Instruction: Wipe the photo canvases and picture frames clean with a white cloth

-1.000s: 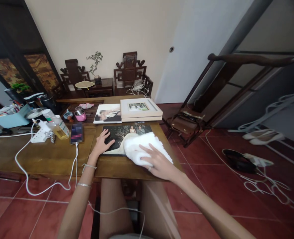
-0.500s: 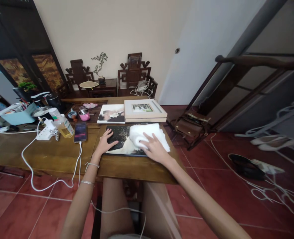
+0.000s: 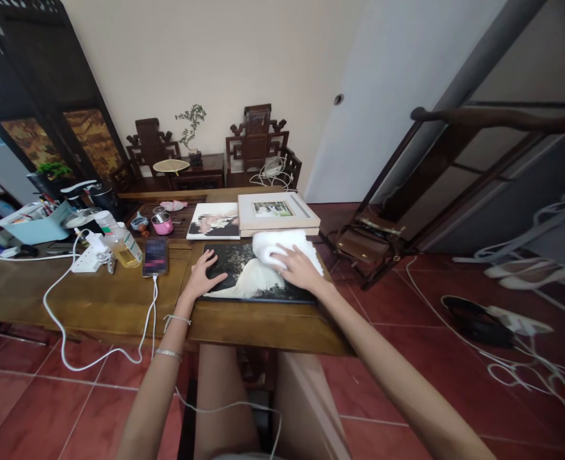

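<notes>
A dark photo album or photo panel (image 3: 229, 262), printed with a pale gown-like shape, lies flat on the wooden table. Spread over its left edge, my left hand (image 3: 204, 275) is open, with thumb and fingers apart. My right hand (image 3: 299, 267) grips a bunched white cloth (image 3: 282, 244) against the panel's upper right part. That corner of the panel is hidden under the cloth and hand. The cloth reaches up to the front of a pale boxed frame (image 3: 282, 214). Left of the box lies a smaller photo book (image 3: 214, 221).
To the left stand a phone (image 3: 155, 257) on a white cable, a bottle of yellowish liquid (image 3: 123, 243), a power strip (image 3: 89, 259) and a pink cup (image 3: 162, 223). A wooden chair with a brown bag (image 3: 366, 241) is beyond the table's right end.
My right hand and the cloth have moved up, away from me, uncovering more of the panel's lower right. My left hand stays in place.
</notes>
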`<state>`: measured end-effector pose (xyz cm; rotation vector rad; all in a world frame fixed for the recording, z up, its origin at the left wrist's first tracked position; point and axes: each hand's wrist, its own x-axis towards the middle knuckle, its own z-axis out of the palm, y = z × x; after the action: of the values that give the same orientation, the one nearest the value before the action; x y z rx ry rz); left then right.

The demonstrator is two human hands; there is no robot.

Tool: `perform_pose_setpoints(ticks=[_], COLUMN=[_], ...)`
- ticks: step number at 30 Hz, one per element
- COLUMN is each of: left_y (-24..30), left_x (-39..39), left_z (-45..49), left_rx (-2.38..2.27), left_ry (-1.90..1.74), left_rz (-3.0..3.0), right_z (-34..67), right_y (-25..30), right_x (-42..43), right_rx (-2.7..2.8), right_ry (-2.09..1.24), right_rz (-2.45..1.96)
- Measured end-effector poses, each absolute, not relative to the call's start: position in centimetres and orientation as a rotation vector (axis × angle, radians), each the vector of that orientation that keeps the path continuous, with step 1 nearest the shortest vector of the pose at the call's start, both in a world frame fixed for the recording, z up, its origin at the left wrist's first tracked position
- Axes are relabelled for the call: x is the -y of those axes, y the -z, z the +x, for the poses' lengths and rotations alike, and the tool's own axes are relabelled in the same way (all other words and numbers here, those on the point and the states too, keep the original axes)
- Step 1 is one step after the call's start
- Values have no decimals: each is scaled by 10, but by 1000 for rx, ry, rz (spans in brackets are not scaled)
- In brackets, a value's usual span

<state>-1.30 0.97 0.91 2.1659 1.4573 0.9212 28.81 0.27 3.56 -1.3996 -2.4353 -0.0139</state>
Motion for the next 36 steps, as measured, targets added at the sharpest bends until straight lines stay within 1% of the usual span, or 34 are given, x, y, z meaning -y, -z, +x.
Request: perform_pose_setpoints(ticks=[3, 5, 8, 12, 15, 18, 24, 27, 29, 33, 36], left_y=[-10, -10, -11, -11, -10, -9, -7, -6, -6, -7, -7], left_x=[-9, -9, -8, -8, -8, -9, -11, -12, -12, -12, -12], left_z=[-13, -12, -11, -10, -10, -10, -11, -12, -11, -10, -10], left_rx=[-1458, -1469, -1487, -1483, -1481, -1475, -1424, -1419, -1431, -1460, -1458], left_ry=[-916, -898, -889, -865, -859, -883, -948, -942, -925, -883, -884], left_rz=[2169, 2173, 2180, 2196, 2206, 2199, 2169, 2172, 2172, 2184, 2177], right_z=[281, 272, 261, 261, 276, 295, 302, 284, 270, 249, 250], right_y=[-36, -36, -37, -41, -42, -38, -35, -37, -40, -46, -50], right_x=[-17, -6, 38, 102, 118, 97, 18, 14, 32, 91, 112], right_rx=[2355, 2365, 2451, 2594, 2626, 2541, 2362, 2361, 2406, 2566, 2659], right_ry=[56, 60, -1, -171, -235, -183, -32, -20, -48, -197, -290], right_rz=[-1541, -1536, -1356, -1028, -966, -1084, -1398, -1468, -1406, -1059, -898])
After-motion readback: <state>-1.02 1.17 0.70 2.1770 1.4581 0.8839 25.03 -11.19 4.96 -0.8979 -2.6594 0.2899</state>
